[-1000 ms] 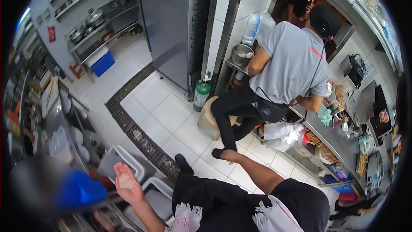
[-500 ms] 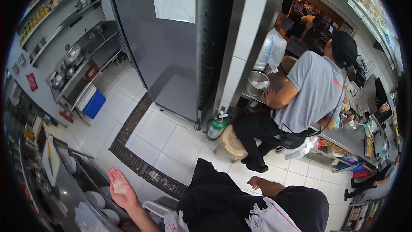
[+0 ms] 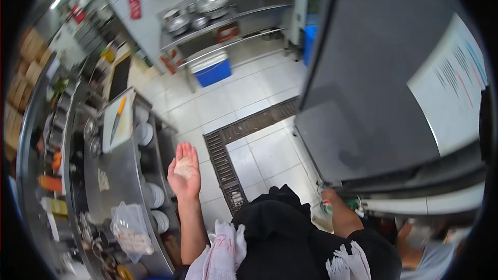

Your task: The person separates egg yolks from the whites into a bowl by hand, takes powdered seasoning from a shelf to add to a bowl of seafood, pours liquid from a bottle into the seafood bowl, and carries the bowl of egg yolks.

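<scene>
My left hand (image 3: 184, 172) is raised palm up in front of me, fingers stretched out, with a small heap of white grains (image 3: 183, 167) lying on the palm. It hovers beside the edge of the steel counter (image 3: 116, 176), above the white floor tiles. My right hand (image 3: 328, 196) hangs low by my side near the foot of the big grey refrigerator (image 3: 384, 88). Its fingers are too small and foreshortened to read. My black apron and white cloths fill the bottom of the view.
On the counter lie a white cutting board (image 3: 120, 122) with an orange-handled knife (image 3: 117, 119) and a clear plastic bag (image 3: 129, 231); plates (image 3: 154, 196) are stacked below. A floor drain grate (image 3: 228, 168) crosses the tiles. A blue cooler (image 3: 212, 70) stands under pot shelves. A person's grey sleeve (image 3: 423, 262) shows bottom right.
My view has swung left, so the co-worker has almost left the picture and the counter and refrigerator door fill it. My left palm stays up with the grains on it.
</scene>
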Motion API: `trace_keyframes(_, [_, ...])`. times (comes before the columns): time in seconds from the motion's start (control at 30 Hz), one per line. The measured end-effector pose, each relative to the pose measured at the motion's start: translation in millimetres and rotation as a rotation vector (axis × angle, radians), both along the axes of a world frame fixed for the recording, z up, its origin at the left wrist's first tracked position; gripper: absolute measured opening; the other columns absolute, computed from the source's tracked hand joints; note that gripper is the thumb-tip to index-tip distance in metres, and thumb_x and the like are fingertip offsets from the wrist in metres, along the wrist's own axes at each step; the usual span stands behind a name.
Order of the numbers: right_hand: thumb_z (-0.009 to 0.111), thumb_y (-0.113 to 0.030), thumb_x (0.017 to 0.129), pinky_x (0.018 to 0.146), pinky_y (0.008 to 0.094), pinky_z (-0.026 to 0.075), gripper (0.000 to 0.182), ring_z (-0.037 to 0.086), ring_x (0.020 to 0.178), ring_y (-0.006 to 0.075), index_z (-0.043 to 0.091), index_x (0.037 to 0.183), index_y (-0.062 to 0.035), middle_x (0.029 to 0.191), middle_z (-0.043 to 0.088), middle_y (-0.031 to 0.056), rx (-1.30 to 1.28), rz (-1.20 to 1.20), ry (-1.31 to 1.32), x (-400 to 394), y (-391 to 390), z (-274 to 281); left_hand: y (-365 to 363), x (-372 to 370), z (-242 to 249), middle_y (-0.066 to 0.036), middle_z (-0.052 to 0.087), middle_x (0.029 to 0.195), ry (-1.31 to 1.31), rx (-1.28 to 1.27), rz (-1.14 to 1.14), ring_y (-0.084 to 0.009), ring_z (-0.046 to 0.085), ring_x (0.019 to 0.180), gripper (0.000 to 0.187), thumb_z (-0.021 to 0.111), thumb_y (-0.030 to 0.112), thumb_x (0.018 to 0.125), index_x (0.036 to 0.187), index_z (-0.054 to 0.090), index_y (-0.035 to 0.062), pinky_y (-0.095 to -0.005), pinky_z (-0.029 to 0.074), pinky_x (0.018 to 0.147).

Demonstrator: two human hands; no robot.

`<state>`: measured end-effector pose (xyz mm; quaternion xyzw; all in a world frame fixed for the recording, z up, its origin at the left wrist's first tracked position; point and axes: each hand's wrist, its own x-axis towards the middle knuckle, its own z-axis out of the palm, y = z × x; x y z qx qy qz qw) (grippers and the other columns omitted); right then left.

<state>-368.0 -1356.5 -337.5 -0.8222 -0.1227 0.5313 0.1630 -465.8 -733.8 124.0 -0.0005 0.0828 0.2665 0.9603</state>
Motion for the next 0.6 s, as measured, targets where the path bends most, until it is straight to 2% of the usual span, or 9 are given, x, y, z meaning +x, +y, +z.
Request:
trace_keyframes(0.03, [0.055, -0.022, 0.091, 0.053, 0.0449, 0.056, 0.024, 0.065, 0.064, 0.0272, 0.065, 0.089, 0.0001, 0.075, 0.064, 0.0165, -0.136, -0.814, 0.07, 41, 50, 47, 9, 13, 0, -0.022, 0.053, 0.142, 0.0, -0.019, 0.039, -0.0344, 0.047, 0.139, 0.045, 0.039, 0.012, 0.099, 0.14, 0.047, -0.0072, -0.051, 0.035, 0.122])
trace_keyframes(0.13, [0.055, -0.022, 0.091, 0.057, 0.0429, 0.055, 0.024, 0.066, 0.073, 0.0259, 0.066, 0.097, -0.001, 0.082, 0.064, 0.0143, -0.038, -0.688, 0.005, 168, 145, 75, 53, 46, -19, -0.022, 0.053, 0.142, -0.02, -0.01, 0.149, -0.0344, 0.046, 0.14, 0.046, 0.039, 0.013, 0.099, 0.139, 0.046, -0.0073, -0.0513, 0.036, 0.121])
trace_keyframes(0.23, [0.058, -0.026, 0.096, 0.059, 0.0368, 0.054, 0.018, 0.061, 0.072, 0.0176, 0.065, 0.102, -0.0105, 0.088, 0.062, 0.0035, 0.126, -0.636, -0.019, 246, 237, 116, 79, 68, -56, -0.023, 0.052, 0.142, 0.037, -0.1, 0.258, -0.0351, 0.047, 0.139, 0.047, 0.039, 0.013, 0.098, 0.14, 0.046, -0.0073, -0.0517, 0.036, 0.121])
trace_keyframes(0.27, [0.059, -0.027, 0.096, 0.059, 0.0367, 0.054, 0.019, 0.062, 0.073, 0.0174, 0.065, 0.103, -0.0105, 0.089, 0.062, 0.0034, 0.157, -0.608, -0.032, 267, 270, 122, 96, 78, -74, -0.023, 0.05, 0.143, 0.061, -0.093, 0.289, -0.0356, 0.046, 0.139, 0.049, 0.039, 0.014, 0.097, 0.141, 0.044, -0.0075, -0.0518, 0.036, 0.121])
trace_keyframes(0.4, [0.059, -0.029, 0.096, 0.061, 0.036, 0.054, 0.022, 0.062, 0.076, 0.0172, 0.065, 0.107, -0.0107, 0.092, 0.063, 0.0027, 0.196, -0.545, -0.012, 339, 365, 103, 176, 140, -112, -0.024, 0.048, 0.145, 0.089, -0.128, 0.337, -0.0357, 0.044, 0.141, 0.051, 0.04, 0.014, 0.097, 0.142, 0.043, -0.0089, -0.0517, 0.034, 0.122])
trace_keyframes(0.6, [0.058, -0.034, 0.096, 0.064, 0.0403, 0.055, 0.027, 0.064, 0.077, 0.0188, 0.062, 0.111, -0.0117, 0.094, 0.064, 0.0033, 0.008, -0.525, 0.167, 399, 431, 129, 336, 289, -91, -0.025, 0.048, 0.145, 0.044, -0.091, 0.317, -0.0361, 0.043, 0.142, 0.051, 0.039, 0.016, 0.097, 0.141, 0.043, -0.0098, -0.0511, 0.033, 0.123])
